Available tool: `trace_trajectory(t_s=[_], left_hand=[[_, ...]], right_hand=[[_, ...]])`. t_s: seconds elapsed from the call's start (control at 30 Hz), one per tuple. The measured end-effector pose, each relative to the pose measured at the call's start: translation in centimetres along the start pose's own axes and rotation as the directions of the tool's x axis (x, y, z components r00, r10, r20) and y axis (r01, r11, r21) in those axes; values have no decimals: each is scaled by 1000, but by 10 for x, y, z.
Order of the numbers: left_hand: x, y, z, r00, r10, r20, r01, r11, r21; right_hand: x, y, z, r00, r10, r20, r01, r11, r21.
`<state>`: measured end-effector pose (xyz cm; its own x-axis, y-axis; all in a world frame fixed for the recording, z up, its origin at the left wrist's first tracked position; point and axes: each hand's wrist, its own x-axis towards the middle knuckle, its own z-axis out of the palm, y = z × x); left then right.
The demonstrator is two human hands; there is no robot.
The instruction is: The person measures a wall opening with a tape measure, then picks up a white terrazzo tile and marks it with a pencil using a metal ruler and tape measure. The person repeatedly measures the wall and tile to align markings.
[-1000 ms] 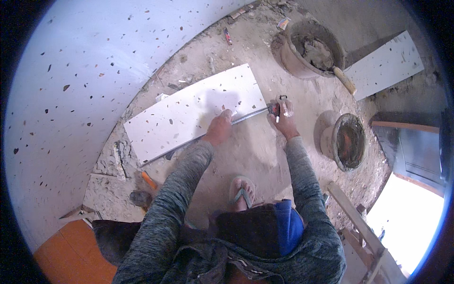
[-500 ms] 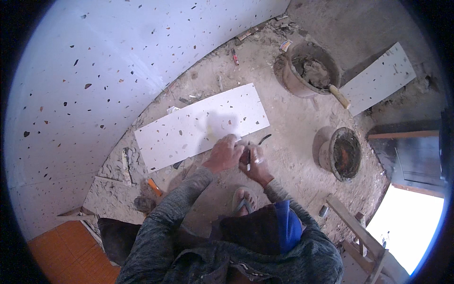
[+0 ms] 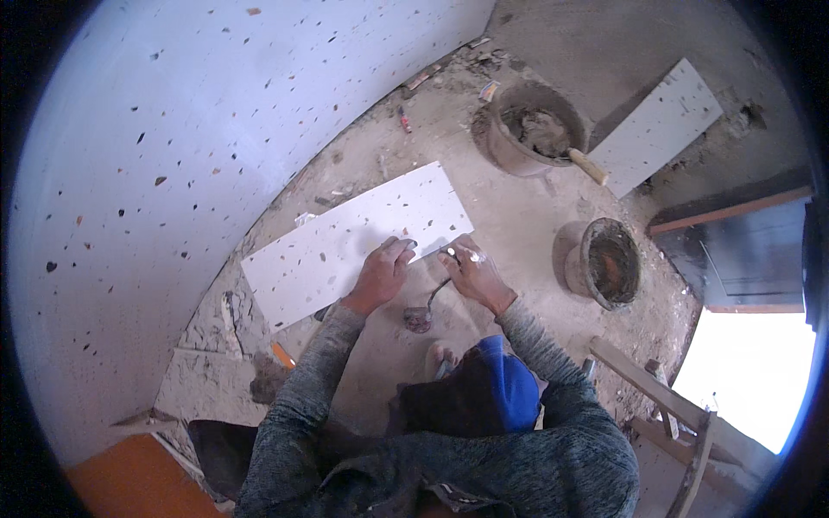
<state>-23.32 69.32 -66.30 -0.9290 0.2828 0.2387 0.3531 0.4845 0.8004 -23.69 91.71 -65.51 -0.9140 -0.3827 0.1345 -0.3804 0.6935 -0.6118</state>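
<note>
A long white speckled terrazzo-look tile [image 3: 345, 246] lies on the dusty floor in front of me. My left hand [image 3: 378, 274] is at its near long edge, thumb and fingers drawn together around a small dark bit I cannot make out. Beside the tile's near right corner, my right hand [image 3: 477, 278] closes on a small pen-like thing [image 3: 451, 251] with a white end. From near the right fingers a dark curved strip [image 3: 438, 292] runs down to a small rounded dark case [image 3: 417, 319]. Whether that case hangs or rests on the floor, I cannot tell.
A large mortar tub [image 3: 518, 155] with a wooden handle [image 3: 588, 166] stands far right, a smaller bucket [image 3: 574, 268] nearer. Another speckled tile piece [image 3: 661, 125] leans behind. Speckled wall [image 3: 173, 173] rises left; a wooden frame [image 3: 643, 380] stands at right. An orange-handled tool [image 3: 282, 355] lies left.
My hands have moved apart, the left one leftward and the right one rightward and up. The dark case, formerly between my hands, now shows below them with its strip stretched upward. The view has shifted.
</note>
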Motion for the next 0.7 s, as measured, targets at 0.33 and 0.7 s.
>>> trace_trajectory(t_s=[0.33, 0.7], left_hand=[[63, 134, -98, 988, 84, 127, -64, 986, -157], [135, 392, -298, 837, 264, 479, -297, 955, -8]], right_hand=[[37, -121, -155, 976, 64, 210, 36, 897, -440], [24, -322, -354, 992, -54, -118, -29, 793, -608]])
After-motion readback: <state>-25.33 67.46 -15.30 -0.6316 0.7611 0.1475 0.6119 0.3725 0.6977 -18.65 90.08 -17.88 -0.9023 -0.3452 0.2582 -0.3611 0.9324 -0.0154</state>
